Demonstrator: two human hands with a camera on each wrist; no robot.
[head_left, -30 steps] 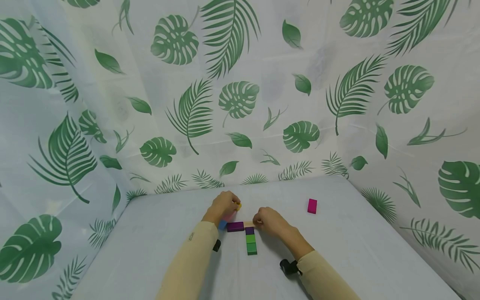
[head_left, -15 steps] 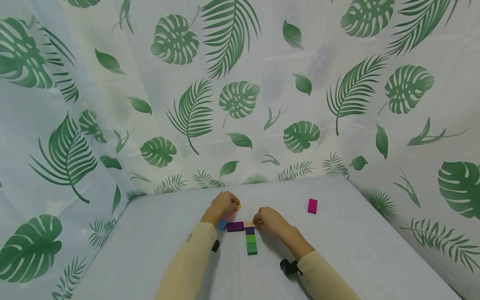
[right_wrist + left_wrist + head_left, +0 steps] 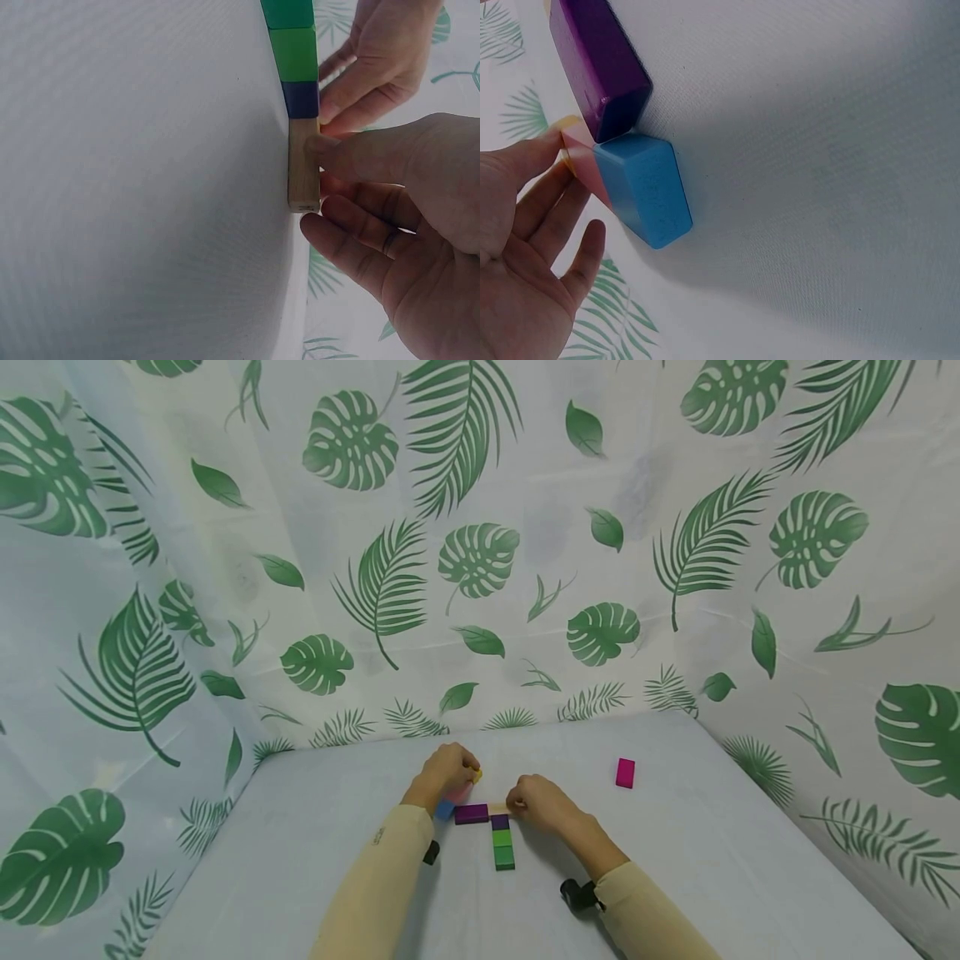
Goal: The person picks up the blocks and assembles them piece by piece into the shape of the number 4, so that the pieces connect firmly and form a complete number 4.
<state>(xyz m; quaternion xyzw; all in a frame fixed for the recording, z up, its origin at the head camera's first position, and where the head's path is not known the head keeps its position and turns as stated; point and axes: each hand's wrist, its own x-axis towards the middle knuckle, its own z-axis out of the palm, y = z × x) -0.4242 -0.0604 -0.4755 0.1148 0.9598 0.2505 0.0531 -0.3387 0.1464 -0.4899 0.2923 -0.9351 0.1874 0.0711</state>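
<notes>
My left hand [image 3: 446, 770] pinches a small yellow block [image 3: 477, 774] between thumb and fingers. That block sits at the far end of a pink block [image 3: 585, 157], which touches a light blue block [image 3: 649, 195]. A purple block [image 3: 471, 814] lies against the blue one. My right hand [image 3: 546, 803] grips a plain wooden block [image 3: 303, 165], its thumb on the near side and fingers behind. The wooden block adjoins the purple one. From it a navy block [image 3: 500, 822], a light green block [image 3: 502, 837] and a darker green block [image 3: 504, 857] run toward me in line.
A magenta block [image 3: 626, 773] lies apart on the right of the white-covered table [image 3: 300, 852]. Leaf-printed cloth [image 3: 480, 610] hangs behind the table and at both sides. Each wrist wears a small black camera, the right one [image 3: 577, 895] more plainly seen.
</notes>
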